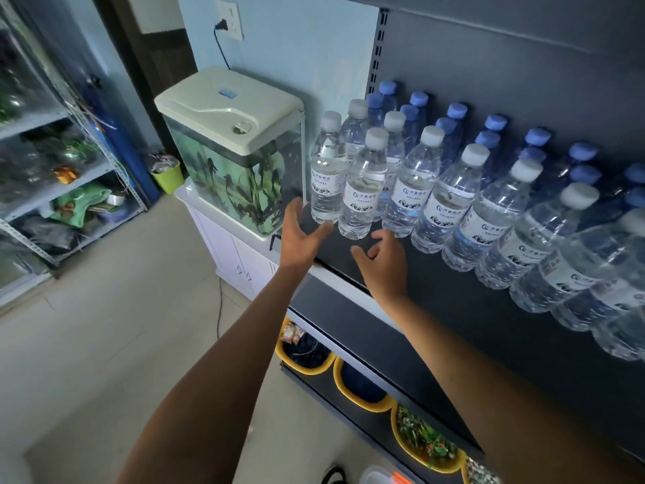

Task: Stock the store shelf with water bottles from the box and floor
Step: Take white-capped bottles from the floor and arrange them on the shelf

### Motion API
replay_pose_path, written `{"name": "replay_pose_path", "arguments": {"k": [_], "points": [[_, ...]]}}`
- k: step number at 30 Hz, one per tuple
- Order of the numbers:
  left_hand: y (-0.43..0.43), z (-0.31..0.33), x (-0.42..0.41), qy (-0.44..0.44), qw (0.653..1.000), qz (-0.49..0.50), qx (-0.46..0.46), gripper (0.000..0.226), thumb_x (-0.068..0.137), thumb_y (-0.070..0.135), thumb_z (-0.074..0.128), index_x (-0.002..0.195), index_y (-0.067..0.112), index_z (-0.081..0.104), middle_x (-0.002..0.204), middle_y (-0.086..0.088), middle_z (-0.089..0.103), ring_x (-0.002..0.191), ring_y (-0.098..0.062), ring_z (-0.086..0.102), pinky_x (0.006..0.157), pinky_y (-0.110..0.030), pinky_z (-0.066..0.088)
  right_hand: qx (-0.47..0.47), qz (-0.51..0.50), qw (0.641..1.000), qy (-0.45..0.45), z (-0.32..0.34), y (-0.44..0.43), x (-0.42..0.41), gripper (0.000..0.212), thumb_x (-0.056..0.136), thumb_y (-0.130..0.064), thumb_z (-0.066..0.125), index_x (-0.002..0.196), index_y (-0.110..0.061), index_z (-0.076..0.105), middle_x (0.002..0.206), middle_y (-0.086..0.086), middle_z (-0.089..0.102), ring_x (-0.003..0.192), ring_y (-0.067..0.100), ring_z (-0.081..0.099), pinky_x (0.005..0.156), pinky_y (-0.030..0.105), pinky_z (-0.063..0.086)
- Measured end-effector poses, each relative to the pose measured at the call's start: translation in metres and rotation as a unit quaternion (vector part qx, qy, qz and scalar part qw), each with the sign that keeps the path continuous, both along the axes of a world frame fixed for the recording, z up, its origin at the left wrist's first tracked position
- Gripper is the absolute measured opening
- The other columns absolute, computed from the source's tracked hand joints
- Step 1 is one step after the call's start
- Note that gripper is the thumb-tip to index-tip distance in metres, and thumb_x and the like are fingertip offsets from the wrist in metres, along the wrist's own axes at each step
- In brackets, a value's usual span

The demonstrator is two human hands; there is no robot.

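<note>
Head view, looking down along a dark store shelf [453, 309] that runs from centre to right. Two bare arms reach up from the bottom edge towards its left end.

The left hand [300, 235] is open with its fingers [323, 230] spread and grips nothing. One fingertip lies just beside the base of the end bottle [326, 169]; whether it touches cannot be told. The right hand [384, 263] is also open, fingers loosely bent and empty, just below the second bottle [363, 186] and apart from it.

Clear bottles with white caps [450, 200] stand upright in rows along the front of the shelf. Behind them, against the back panel, stand blue-capped bottles [488, 134].

Left of the shelf, a fish tank [230, 148] with a cream lid sits on a white cabinet [227, 246]. Below the shelf, yellow bins [303, 370] hold dark and green goods. At far left stands a metal rack [52, 190] with packets.
</note>
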State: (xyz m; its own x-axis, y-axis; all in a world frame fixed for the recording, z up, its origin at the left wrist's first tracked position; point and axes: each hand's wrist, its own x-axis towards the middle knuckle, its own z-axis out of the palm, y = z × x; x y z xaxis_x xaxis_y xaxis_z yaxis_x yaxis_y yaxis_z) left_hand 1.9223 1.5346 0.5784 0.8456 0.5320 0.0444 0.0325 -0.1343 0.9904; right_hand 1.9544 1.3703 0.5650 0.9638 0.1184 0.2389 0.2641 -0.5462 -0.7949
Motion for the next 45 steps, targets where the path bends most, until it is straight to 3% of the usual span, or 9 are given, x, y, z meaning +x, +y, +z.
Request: {"name": "replay_pose_path", "arguments": {"k": [2, 6, 11, 16, 25, 27, 29, 39, 45], "points": [[-0.008, -0.003, -0.022, -0.008, 1.000, 0.007, -0.010, 0.084, 0.091, 0.023, 0.077, 0.158, 0.011, 0.028, 0.163, -0.005, 0.035, 0.150, -0.019, 0.033, 0.116, -0.026, 0.029, 0.005, 0.036, 0.999, -0.021, -0.002, -0.006, -0.008, 0.034, 0.085, -0.025, 0.073, 0.111, -0.009, 0.059, 0.070, 0.001, 0.056, 0.079, 0.026, 0.057, 0.080, 0.051, 0.051], [-0.034, -0.021, -0.080, -0.002, 0.998, 0.064, -0.008, 0.077, 0.083, 0.042, 0.075, 0.150, 0.022, 0.042, 0.153, 0.005, 0.046, 0.141, -0.010, 0.042, 0.116, -0.040, 0.039, 0.023, 0.114, 0.989, -0.090, -0.005, -0.016, -0.032, 0.025, 0.087, -0.015, 0.064, 0.110, -0.006, 0.063, 0.081, 0.004, 0.060, 0.081, 0.028, 0.058, 0.074, 0.052, 0.052], [-0.059, -0.048, -0.166, 0.021, 0.990, 0.137, -0.022, 0.062, 0.084, 0.049, 0.074, 0.139, 0.030, 0.055, 0.144, 0.011, 0.049, 0.134, -0.005, 0.044, 0.107, -0.041, 0.047, 0.033, 0.267, 0.946, -0.181, -0.009, -0.036, -0.083, 0.023, 0.090, -0.002, 0.062, 0.113, -0.002, 0.066, 0.116, 0.008, 0.063, 0.110, 0.028, 0.060, 0.096, 0.049, 0.050], [-0.090, -0.103, -0.275, 0.067, 0.956, 0.277, -0.065, 0.062, 0.081, 0.052, 0.072, 0.135, 0.027, 0.059, 0.140, 0.003, 0.057, 0.129, -0.012, 0.053, 0.091, -0.016, 0.046, 0.033, 0.393, 0.915, -0.084, -0.065, -0.045, -0.148, 0.028, 0.090, -0.006, 0.061, 0.118, -0.004, 0.066, 0.127, 0.007, 0.061, 0.121, 0.026, 0.058, 0.100, 0.050, 0.049], [-0.183, -0.232, -0.424, 0.201, 0.867, 0.420, -0.175, 0.065, 0.078, 0.054, 0.075, 0.135, 0.028, 0.058, 0.137, 0.003, 0.056, 0.122, -0.011, 0.056, 0.105, -0.043, 0.050, -0.111, 0.515, 0.848, 0.049, -0.193, -0.068, -0.227, 0.036, 0.085, -0.018, 0.065, 0.119, -0.007, 0.064, 0.123, 0.007, 0.058, 0.119, 0.026, 0.057, 0.099, 0.051, 0.049], [-0.200, -0.333, -0.463, 0.237, 0.808, 0.482, -0.242, 0.061, 0.082, 0.048, 0.077, 0.136, 0.030, 0.057, 0.137, 0.004, 0.055, 0.122, -0.011, 0.055, 0.107, -0.043, 0.049, -0.175, 0.564, 0.801, 0.100, -0.298, -0.054, -0.263, 0.037, 0.084, -0.018, 0.067, 0.118, -0.006, 0.064, 0.121, 0.010, 0.059, 0.117, 0.027, 0.056, 0.104, 0.037, 0.045], [-0.212, -0.351, -0.473, 0.251, 0.798, 0.492, -0.242, 0.061, 0.084, 0.045, 0.079, 0.138, 0.032, 0.054, 0.137, 0.004, 0.053, 0.123, -0.014, 0.054, 0.108, -0.042, 0.048, -0.227, 0.559, 0.789, 0.118, -0.315, -0.064, -0.268, 0.038, 0.085, -0.016, 0.072, 0.120, -0.006, 0.064, 0.122, 0.011, 0.058, 0.119, 0.028, 0.056, 0.103, 0.028, 0.042], [-0.171, -0.631, -0.486, 0.310, 0.743, 0.506, -0.310, 0.073, 0.077, 0.055, 0.078, 0.142, 0.035, 0.050, 0.137, 0.008, 0.048, 0.127, -0.012, 0.049, 0.110, -0.038, 0.043, -0.331, 0.628, 0.691, 0.137, -0.589, 0.010, -0.323, 0.046, 0.086, -0.019, 0.077, 0.127, -0.007, 0.061, 0.126, 0.013, 0.057, 0.120, 0.033, 0.055, 0.094, 0.040, 0.047], [-0.181, -0.789, -0.522, 0.519, 0.681, 0.433, -0.281, 0.082, 0.083, 0.048, 0.075, 0.152, 0.023, 0.036, 0.147, -0.006, 0.044, 0.136, -0.026, 0.041, 0.109, -0.048, 0.040, -0.415, 0.635, 0.610, 0.232, -0.745, 0.018, -0.379, 0.054, 0.094, -0.032, 0.067, 0.140, -0.010, 0.051, 0.135, 0.014, 0.054, 0.126, 0.032, 0.052, 0.101, 0.040, 0.043]]}}
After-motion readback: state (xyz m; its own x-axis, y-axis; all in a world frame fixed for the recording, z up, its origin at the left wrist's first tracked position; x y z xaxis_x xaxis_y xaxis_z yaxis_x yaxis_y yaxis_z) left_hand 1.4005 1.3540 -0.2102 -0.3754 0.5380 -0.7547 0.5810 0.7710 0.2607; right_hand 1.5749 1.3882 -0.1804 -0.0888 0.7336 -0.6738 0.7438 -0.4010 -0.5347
